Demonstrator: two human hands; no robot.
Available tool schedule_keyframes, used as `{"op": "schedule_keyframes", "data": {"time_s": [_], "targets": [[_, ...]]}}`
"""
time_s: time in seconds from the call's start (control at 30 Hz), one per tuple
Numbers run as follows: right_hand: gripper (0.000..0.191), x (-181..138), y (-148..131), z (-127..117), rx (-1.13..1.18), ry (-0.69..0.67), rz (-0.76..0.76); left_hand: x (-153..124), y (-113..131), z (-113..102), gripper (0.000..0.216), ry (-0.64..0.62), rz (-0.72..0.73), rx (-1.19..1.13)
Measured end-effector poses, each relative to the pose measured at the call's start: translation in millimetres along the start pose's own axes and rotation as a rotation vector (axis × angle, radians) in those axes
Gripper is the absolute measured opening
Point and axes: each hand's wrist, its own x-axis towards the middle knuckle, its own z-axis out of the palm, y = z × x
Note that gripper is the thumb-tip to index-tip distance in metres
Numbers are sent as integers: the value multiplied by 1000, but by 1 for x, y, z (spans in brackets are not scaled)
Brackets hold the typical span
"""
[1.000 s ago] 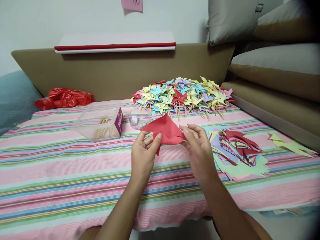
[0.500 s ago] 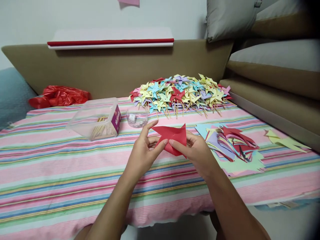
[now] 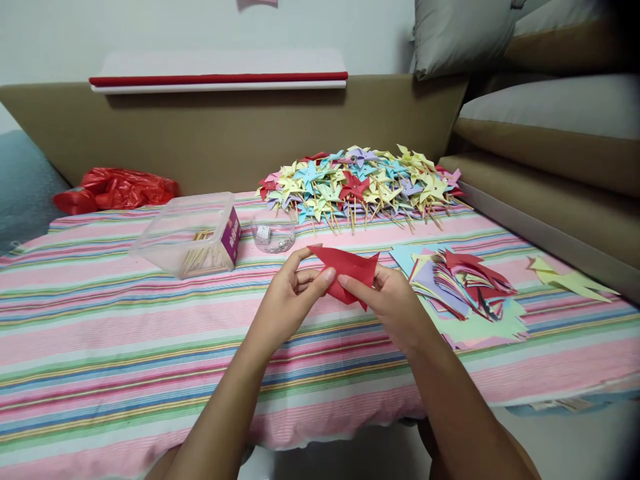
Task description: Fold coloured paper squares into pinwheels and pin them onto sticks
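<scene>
Left hand (image 3: 290, 299) and right hand (image 3: 396, 304) both pinching a red paper (image 3: 353, 265) above the striped cloth (image 3: 150, 340); fingertips behind it are hidden, folds kinda hard to read. Pink note (image 3: 257, 3)'s cut off up top, pale wall (image 3: 200, 27) behind.

Left of the left hand (image 3: 290, 297), the striped cloth (image 3: 125, 353) offers open passage; farther off, a clear plastic box (image 3: 167, 230), round dish (image 3: 260, 245) and pinwheel heap (image 3: 357, 185) obstruct; paper cutouts (image 3: 450, 287) flank the right hand (image 3: 395, 297).
</scene>
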Motion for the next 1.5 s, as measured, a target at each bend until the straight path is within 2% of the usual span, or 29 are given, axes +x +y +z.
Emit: {"op": "schedule_keyframes", "data": {"time_s": [0.1, 0.33, 0.5, 0.63, 1.13, 1.23, 1.33, 1.5], "targets": [[29, 1, 3, -1, 135, -13, 11, 1, 2, 1, 49, 69, -39, -65], [27, 0, 2, -3, 185, -99, 17, 2, 0, -3, 31, 43, -100, -95], [26, 0, 3, -2, 135, -87, 20, 1, -4, -3, 30, 20, -110, -92], [26, -1, 3, -3, 115, -75, 27, 2, -5, -1, 27, 49, -120, -91], [23, -1, 6, -1, 83, -87, 33, 3, -7, 0, 31, 61, -36, -1], [24, 1, 7, 1, 157, -41, 35, 3, -6, 2, 36, 108, -31, 2], [23, 5, 6, 6, 337, 90, 11, 2, -9, 8, 38, 161, -39, -24], [18, 6, 2, 24, 603, 180, 13, 2, -21, 26, 33, 205, -29, -193]]}}
